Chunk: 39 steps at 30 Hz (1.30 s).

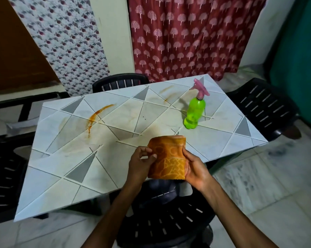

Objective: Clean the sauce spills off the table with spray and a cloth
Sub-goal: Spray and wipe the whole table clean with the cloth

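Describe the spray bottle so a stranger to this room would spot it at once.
Find the pale tiled table with grey triangles in front of the red curtain. The spray bottle stands upright near its far right corner. It is bright green with a pink trigger head, unlike the orange cloth and the orange sauce smears.

Open counter (pixel 115 176) is left across the middle and left, right up to the orange sauce streak (pixel 97 117). The far right corner is taken up only by the upright spray bottle (pixel 195 111), with passage kept on both its sides. The edges are hemmed by black chairs (pixel 264 108).
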Each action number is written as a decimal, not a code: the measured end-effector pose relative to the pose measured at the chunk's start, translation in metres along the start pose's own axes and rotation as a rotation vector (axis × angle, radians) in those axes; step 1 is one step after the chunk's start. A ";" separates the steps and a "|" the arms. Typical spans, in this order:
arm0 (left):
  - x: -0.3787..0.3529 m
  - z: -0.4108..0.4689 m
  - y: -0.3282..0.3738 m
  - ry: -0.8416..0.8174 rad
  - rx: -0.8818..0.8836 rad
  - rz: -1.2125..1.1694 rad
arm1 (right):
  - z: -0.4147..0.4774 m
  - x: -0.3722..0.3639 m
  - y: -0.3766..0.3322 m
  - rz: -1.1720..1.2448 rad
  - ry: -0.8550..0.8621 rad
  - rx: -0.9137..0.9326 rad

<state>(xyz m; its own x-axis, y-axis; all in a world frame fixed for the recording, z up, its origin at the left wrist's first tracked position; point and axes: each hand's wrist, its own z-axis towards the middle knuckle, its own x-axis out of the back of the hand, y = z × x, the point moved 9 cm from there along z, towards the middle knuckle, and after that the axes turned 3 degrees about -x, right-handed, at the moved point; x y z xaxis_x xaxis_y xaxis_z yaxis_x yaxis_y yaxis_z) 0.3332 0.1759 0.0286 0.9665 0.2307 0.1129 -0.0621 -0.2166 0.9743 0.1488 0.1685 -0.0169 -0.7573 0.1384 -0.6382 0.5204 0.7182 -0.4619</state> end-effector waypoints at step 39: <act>-0.189 0.046 -0.052 0.593 0.017 0.060 | 0.151 0.082 -0.169 -1.115 -0.252 -0.129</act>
<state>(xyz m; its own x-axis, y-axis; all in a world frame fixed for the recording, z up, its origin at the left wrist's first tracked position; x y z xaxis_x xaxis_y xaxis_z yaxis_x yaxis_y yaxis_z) 0.1653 0.1005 -0.0524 0.6572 0.7068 0.2618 -0.1032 -0.2597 0.9602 0.0588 -0.0443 -0.0840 -0.6632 -0.7480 -0.0259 -0.4448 0.4217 -0.7901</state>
